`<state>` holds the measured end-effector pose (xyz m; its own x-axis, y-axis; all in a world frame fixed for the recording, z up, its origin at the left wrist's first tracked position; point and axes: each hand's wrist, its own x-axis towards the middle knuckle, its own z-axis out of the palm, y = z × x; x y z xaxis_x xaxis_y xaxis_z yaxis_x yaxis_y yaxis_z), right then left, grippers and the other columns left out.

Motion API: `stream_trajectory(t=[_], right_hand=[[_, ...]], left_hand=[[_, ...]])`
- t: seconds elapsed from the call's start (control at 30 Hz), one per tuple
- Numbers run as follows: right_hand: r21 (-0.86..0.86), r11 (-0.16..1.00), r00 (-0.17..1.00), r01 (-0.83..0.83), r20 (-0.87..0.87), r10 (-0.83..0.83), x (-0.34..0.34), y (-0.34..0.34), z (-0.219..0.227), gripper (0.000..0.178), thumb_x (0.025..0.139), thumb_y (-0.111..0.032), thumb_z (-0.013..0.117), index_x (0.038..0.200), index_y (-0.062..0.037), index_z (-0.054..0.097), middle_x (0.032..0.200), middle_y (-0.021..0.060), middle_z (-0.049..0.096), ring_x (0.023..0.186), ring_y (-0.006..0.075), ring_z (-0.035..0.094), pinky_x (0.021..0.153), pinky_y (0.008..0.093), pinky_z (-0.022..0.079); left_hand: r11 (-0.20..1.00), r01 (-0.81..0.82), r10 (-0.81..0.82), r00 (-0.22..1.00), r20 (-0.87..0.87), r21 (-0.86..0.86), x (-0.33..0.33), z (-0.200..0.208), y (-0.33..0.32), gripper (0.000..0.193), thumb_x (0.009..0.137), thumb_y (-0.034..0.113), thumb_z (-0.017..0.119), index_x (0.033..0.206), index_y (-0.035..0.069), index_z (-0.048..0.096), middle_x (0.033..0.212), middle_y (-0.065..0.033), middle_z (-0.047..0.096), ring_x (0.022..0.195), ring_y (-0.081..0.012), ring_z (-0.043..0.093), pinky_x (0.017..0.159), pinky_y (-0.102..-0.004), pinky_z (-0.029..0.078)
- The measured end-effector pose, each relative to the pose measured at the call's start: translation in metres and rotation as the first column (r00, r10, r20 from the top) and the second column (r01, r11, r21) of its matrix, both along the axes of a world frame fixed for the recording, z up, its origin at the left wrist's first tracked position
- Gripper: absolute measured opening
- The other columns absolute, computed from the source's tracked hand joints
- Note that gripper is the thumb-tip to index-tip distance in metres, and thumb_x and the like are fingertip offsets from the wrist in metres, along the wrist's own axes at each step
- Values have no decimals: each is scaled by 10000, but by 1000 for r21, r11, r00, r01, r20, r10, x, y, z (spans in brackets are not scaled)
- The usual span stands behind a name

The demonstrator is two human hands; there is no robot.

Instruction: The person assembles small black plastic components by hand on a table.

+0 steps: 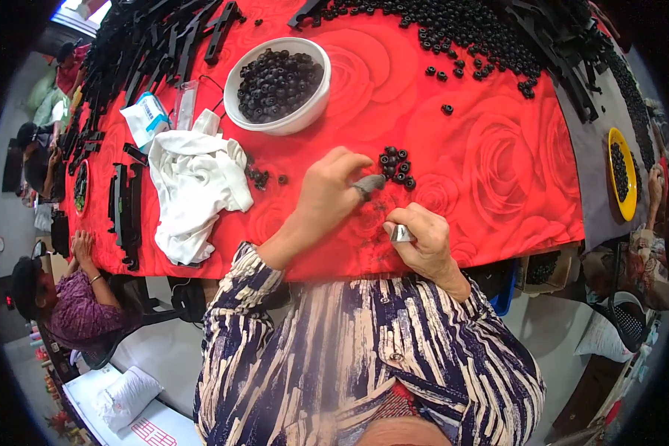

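Observation:
My left hand (327, 192) reaches over the red cloth, thumb and forefinger apart, with nothing visible between them. A grey cover (369, 183) sits on a digit, at the edge of a small cluster of black ring-shaped pieces (398, 166). To the right, my right hand (427, 244) is closed around a small silver tool (401, 233); its working end is hidden, so I cannot tell its kind. Beyond my left hand stands a white bowl (234, 111) heaped with similar black pieces (279, 83).
A crumpled white cloth (193, 189) lies left of my hands, beside a white-and-blue packet (146, 119). Long black plastic parts (126, 212) lie at the left. Loose black pieces (453, 33) spread across the back. A yellow tray (623, 175) is far right. Another person (82, 305) sits at the left.

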<state>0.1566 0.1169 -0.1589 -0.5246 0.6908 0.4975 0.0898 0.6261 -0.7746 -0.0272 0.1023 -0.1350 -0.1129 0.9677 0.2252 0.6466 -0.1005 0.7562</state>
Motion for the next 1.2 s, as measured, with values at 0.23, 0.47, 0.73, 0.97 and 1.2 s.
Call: stream_trajectory(t=[0.23, 0.47, 0.73, 0.97, 1.2], right_hand=[[-15, 1000, 1000, -10, -12, 10, 3, 0, 0, 142, 717, 0, 683, 816, -32, 585, 586, 74, 454, 481, 209, 467, 445, 310, 354], [-44, 999, 996, 31, -83, -35, 6, -1, 2, 154, 749, -18, 686, 879, -25, 604, 651, 61, 508, 511, 149, 462, 455, 275, 346], [-82, 997, 996, -9, -92, 1, 4, -4, 23, 312, 698, -4, 719, 989, -16, 608, 833, 78, 540, 663, 127, 530, 565, 233, 428], [-49, 983, 981, -177, -85, 173, 8, 1, 27, 306, 671, 22, 718, 967, -9, 646, 825, 84, 550, 670, 146, 573, 563, 250, 460], [-19, 898, 895, -439, -99, 435, 16, 12, 41, 380, 633, -3, 743, 998, 9, 636, 770, 108, 557, 635, 219, 585, 525, 293, 457]], left_hand=[[989, 145, -145, 978, -151, -8, 4, -30, 11, 217, 748, 152, 708, 906, 18, 642, 765, -98, 620, 668, -202, 606, 571, -315, 465], [903, 229, 185, 558, 809, -364, 7, -1, -28, 142, 823, 83, 615, 927, -14, 618, 792, -97, 654, 615, -106, 590, 494, -236, 461], [929, 270, 249, 53, 967, -254, 28, -2, -56, 274, 870, 178, 590, 1079, 3, 557, 925, -108, 646, 729, -155, 640, 547, -262, 536], [837, 428, 351, 57, 935, -341, 20, 18, -59, 204, 866, 80, 579, 1057, 9, 573, 897, -69, 633, 741, -108, 612, 561, -217, 491], [739, 482, 332, 346, 877, -470, 15, 24, -62, 146, 858, 82, 587, 955, -17, 634, 818, -64, 639, 670, -91, 592, 574, -204, 470]])
